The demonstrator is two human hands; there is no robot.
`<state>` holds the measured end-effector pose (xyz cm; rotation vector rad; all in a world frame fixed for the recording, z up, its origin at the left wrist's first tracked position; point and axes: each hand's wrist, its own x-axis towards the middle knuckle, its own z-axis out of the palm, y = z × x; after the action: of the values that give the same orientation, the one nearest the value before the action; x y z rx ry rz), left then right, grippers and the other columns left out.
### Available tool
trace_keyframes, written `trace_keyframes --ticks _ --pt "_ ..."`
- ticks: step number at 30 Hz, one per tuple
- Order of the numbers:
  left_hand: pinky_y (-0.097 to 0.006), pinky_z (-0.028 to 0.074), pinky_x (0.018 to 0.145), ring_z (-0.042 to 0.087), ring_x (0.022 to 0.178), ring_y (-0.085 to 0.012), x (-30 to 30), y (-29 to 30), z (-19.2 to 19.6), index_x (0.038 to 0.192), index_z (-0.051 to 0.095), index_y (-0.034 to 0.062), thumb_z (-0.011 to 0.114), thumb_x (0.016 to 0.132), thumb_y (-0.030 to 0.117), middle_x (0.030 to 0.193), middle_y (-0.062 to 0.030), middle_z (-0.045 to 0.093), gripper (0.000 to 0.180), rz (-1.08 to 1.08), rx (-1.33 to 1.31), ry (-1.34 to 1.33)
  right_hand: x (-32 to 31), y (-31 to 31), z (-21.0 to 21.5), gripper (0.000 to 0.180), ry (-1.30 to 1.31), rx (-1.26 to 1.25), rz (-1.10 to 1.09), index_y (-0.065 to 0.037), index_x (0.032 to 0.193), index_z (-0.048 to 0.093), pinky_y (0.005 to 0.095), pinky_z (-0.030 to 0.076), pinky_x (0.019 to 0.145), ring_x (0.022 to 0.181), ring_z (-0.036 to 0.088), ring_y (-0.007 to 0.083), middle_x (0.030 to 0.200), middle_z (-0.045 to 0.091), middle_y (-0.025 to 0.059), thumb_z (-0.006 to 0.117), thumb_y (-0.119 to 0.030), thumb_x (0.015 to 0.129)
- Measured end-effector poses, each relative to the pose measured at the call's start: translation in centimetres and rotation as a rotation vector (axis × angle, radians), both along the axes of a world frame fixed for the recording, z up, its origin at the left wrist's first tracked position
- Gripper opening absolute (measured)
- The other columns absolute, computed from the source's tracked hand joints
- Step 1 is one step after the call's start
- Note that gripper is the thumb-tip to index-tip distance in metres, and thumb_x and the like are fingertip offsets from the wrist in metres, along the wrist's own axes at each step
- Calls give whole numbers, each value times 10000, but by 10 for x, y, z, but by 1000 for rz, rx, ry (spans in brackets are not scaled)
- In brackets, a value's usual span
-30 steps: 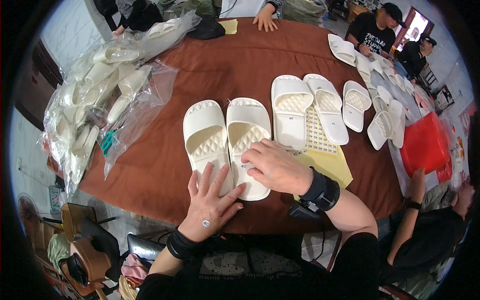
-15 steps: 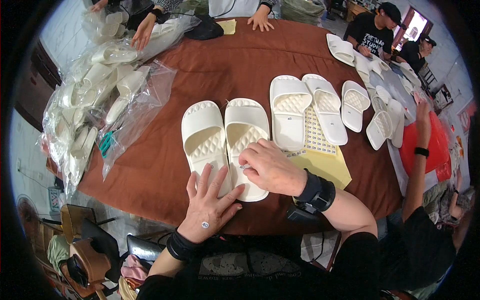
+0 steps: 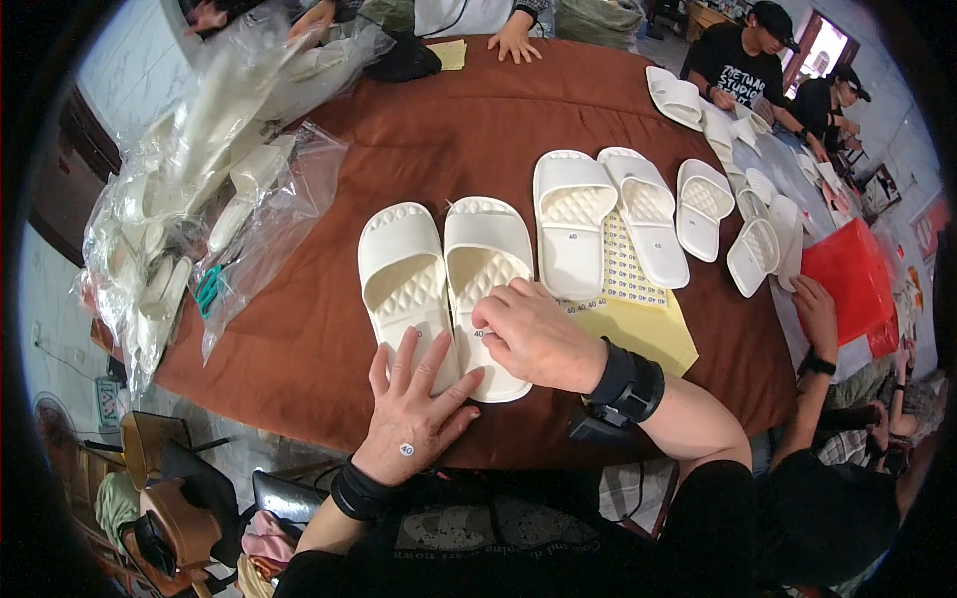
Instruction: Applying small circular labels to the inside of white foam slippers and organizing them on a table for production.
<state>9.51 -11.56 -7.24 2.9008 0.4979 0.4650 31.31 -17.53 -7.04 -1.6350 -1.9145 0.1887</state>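
A pair of white slide slippers lies side by side before me: a left slipper (image 3: 403, 237) and a right slipper (image 3: 488, 221). Across their heel ends my left hand (image 3: 419, 409) rests flat, fingers spread. It partly covers the small round sticker on the left slipper's insole, and another round sticker (image 3: 406, 449) is on the back of this hand. My right hand (image 3: 543, 339) is closed, its bent fingers touching the right slipper's insole beside a small round sticker (image 3: 478, 334). Whatever its fingertips may hold is hidden. Beneath my right wrist lies a yellow sticker sheet (image 3: 648, 334).
More white slippers (image 3: 571, 224) stand to the right, some on a printed label sheet (image 3: 620, 259). Clear plastic bags of slippers (image 3: 150, 249) and teal scissors (image 3: 207, 289) lie left. A red bag (image 3: 847, 284) is at right. Co-workers' hands (image 3: 515, 37) reach around the brown-covered table (image 3: 419, 130).
My hands have barely moved. At left, the plastic bag of slippers has been lifted and blurs. A co-worker's arm at right has come down from the red bag to a slipper.
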Motion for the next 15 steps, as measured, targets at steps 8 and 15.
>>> trace_keyframes --ticks 8,15 --pt "-623 230 1068 335 1347 -437 0 1 -2 1253 635 278 722 813 340 1455 -143 416 454 -6 6 8 -1 -1 5 126 -34 -35 -2 -55 928 579 406 404 853 944 522 281 935 576 96 611 -96 813" --pt "-615 224 1082 323 1362 -431 1 0 -1 1242 638 264 738 793 323 1453 -141 421 463 2 -4 10 0 0 2 118 -18 -43 1 -58 922 572 413 395 854 950 517 287 932 575 96 601 -93 813"
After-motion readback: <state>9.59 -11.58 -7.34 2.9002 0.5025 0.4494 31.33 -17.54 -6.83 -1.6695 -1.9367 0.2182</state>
